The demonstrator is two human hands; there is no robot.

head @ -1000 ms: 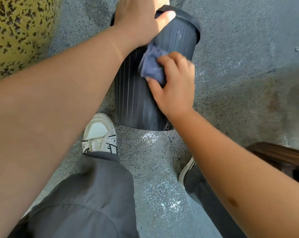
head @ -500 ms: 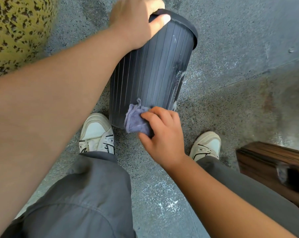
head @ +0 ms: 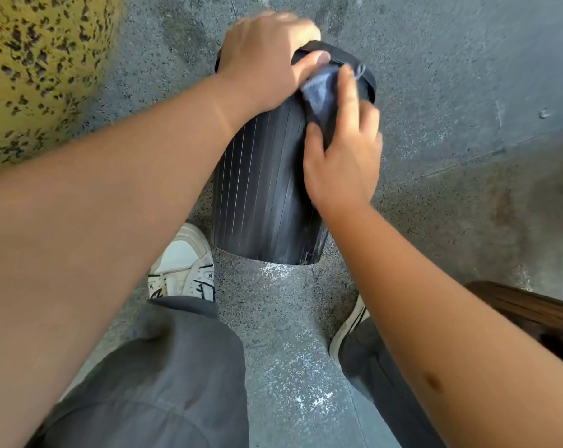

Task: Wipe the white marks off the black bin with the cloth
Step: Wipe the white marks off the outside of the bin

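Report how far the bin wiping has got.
Done: the ribbed side of the black bin facing the camera looks mostly free of white marks. In hand: the left hand grips the rim while the right hand presses the cloth just under it. Left: pale smears near the bottom edge; the far side is hidden.

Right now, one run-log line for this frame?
phase: wiping | left hand: grips bin rim | right hand: presses cloth on upper bin wall | bin: on floor, by feet
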